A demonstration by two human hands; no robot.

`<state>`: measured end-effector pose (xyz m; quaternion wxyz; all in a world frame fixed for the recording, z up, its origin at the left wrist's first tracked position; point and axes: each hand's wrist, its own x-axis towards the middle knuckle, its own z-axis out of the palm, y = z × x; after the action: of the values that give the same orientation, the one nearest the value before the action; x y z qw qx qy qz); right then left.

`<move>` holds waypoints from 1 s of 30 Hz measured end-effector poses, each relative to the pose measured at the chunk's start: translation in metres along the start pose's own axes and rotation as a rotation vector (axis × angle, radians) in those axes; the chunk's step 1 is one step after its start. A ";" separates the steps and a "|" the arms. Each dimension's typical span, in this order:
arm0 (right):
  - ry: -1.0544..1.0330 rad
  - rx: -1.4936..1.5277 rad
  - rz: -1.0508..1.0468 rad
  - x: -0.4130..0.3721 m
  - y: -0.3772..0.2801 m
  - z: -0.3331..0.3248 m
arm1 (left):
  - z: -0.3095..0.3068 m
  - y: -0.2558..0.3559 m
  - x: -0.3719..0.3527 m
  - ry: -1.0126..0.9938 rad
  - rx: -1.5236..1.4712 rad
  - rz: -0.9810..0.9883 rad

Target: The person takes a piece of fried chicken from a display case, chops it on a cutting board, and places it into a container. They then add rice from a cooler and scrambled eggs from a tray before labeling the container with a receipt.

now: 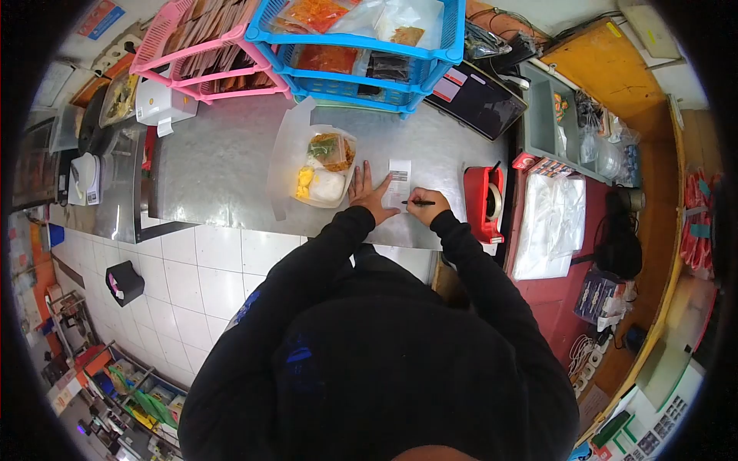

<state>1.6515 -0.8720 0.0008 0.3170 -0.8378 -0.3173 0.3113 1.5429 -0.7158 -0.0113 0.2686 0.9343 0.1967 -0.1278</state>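
A small printed paper slip lies on the metal counter. My left hand rests flat beside the slip with its fingers spread, its fingertips near the slip's left edge. On the right side, my right hand is closed around a dark pen, whose tip is at the lower part of the slip. Just left of my left hand sits an open food box, holding a white portion, yellow pieces and a clear bag with green and orange-brown food.
A red tape dispenser stands right of my right hand. Behind are a blue rack, a pink rack and a dark tablet. Stacked plastic bags lie on the right. A white printer is back left.
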 end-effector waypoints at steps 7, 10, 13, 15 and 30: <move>0.000 -0.065 -0.032 -0.006 0.000 0.000 | -0.001 0.001 -0.001 0.005 0.017 0.002; 0.043 -0.059 -0.029 -0.005 0.001 -0.004 | 0.000 0.001 -0.002 0.019 0.025 0.008; 0.266 0.095 -0.048 -0.012 0.006 -0.043 | 0.002 0.000 -0.001 0.025 0.033 0.012; 0.545 0.221 -0.140 -0.018 0.007 -0.086 | 0.003 0.000 0.000 0.006 0.030 0.001; 0.402 -0.358 0.498 -0.004 0.051 -0.135 | -0.008 0.018 0.035 0.040 0.057 0.140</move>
<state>1.7637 -0.9506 0.0468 0.1359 -0.9760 -0.0844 0.1477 1.5831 -0.7147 -0.0092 0.2463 0.9554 0.1324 -0.0954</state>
